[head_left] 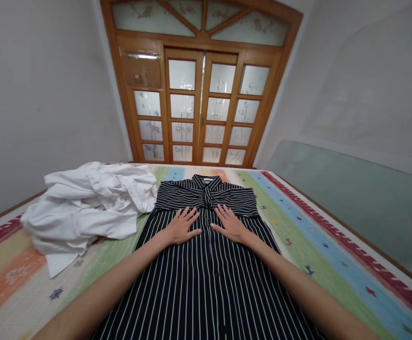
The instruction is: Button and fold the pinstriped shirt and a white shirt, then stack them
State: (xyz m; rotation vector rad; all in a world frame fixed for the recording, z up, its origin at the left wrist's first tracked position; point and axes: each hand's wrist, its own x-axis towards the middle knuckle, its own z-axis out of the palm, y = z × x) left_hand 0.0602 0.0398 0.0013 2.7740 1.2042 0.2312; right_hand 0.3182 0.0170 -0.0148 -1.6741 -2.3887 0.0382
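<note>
A black shirt with white stripes (198,278) lies front up and spread lengthwise before me, its collar at the far end. Both its sleeves are folded inward across the chest. My left hand (182,226) rests flat on the shirt front just below the folded sleeve, fingers spread. On the other side of the button line, my right hand (230,224) also lies flat with its fingers apart, the tips by the sleeve's lower edge. Neither hand grips the cloth. The shirt's hem runs out of view at the bottom.
A crumpled white cloth garment (92,203) lies left of the shirt. Beneath both is a colourful striped bedspread (298,226). A pale green panel (354,189) borders the right side. Wooden doors with glass panes (198,104) stand beyond the far edge, between grey walls.
</note>
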